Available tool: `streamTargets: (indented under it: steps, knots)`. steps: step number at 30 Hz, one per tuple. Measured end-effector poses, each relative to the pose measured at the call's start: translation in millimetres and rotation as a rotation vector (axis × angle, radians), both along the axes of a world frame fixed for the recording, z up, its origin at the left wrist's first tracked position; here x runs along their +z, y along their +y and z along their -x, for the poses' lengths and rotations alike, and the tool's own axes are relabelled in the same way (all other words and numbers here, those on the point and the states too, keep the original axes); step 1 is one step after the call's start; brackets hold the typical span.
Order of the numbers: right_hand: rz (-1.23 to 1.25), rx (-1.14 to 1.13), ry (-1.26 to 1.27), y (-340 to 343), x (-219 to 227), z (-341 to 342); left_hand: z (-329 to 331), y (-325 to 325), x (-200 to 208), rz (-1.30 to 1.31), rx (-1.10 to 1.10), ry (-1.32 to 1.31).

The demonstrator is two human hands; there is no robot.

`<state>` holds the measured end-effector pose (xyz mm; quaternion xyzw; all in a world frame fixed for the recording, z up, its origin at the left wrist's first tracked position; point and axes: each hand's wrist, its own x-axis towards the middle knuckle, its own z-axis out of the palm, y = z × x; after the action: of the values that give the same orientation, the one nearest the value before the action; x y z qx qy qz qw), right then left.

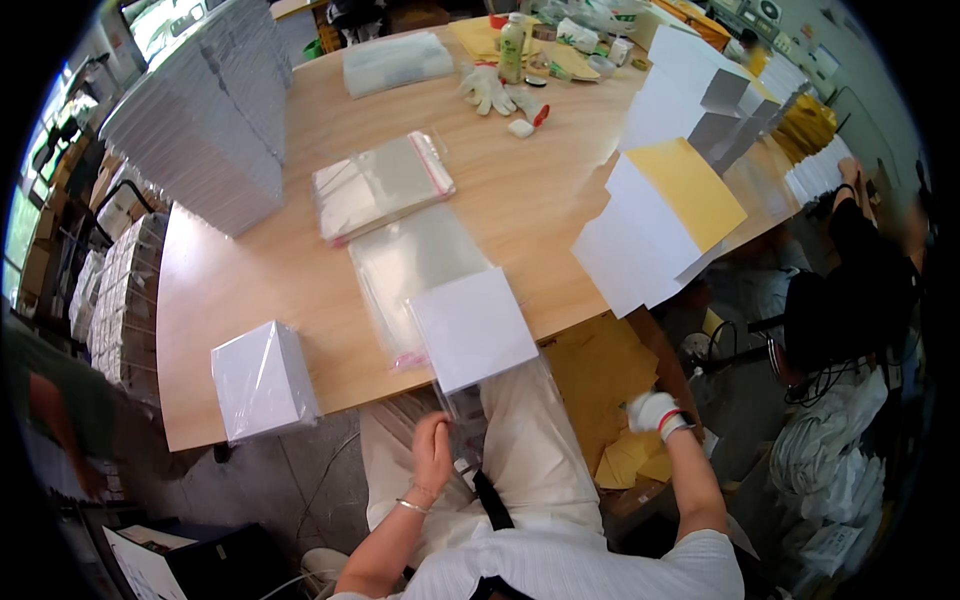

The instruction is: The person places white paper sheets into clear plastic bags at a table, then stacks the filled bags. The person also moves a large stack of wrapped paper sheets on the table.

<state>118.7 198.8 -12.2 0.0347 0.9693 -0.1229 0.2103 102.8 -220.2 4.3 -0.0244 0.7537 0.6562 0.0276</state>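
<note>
A squared stack of white paper [474, 328] lies at the table's front edge, over clear plastic bags [410, 262]. Clear film hangs from beneath it above my lap. My bare left hand [431, 452] is closed at that hanging film, fingers pressed together on what looks like the bag's edge. Out to the right, my right hand [653, 412], in a white glove, is curled closed above a cardboard box with yellow sheets [605, 385]; whatever it may hold is hidden. At the front left stands a white paper block [262, 380] wrapped in clear film.
Further back lies a pile of clear bags [384, 186]. A tall white paper stack [215, 125] rises at the left. White stacks with a yellow sheet [685, 190] stand at the right. Gloves [487, 92] and a bottle [511, 50] sit behind. Another person [850, 270] works at right.
</note>
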Motion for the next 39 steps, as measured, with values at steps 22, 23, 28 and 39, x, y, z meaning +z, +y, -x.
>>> streamTargets:
  steps: [22, 23, 28, 39]
  knots:
    - [0.488, -0.152, 0.328, -169, 83, 116, 70, -1, 32, 0.090, 0.048, -0.227]
    - [0.433, -0.118, 0.393, -170, 82, 116, 69, -1, 36, 0.124, 0.061, -0.258]
    - [0.620, -0.206, 0.408, -173, 87, 110, 55, 2, 36, -0.292, 0.215, -0.294]
    - [1.172, -0.002, 0.274, -274, 110, 91, 28, -107, 148, 0.286, 0.051, 0.024]
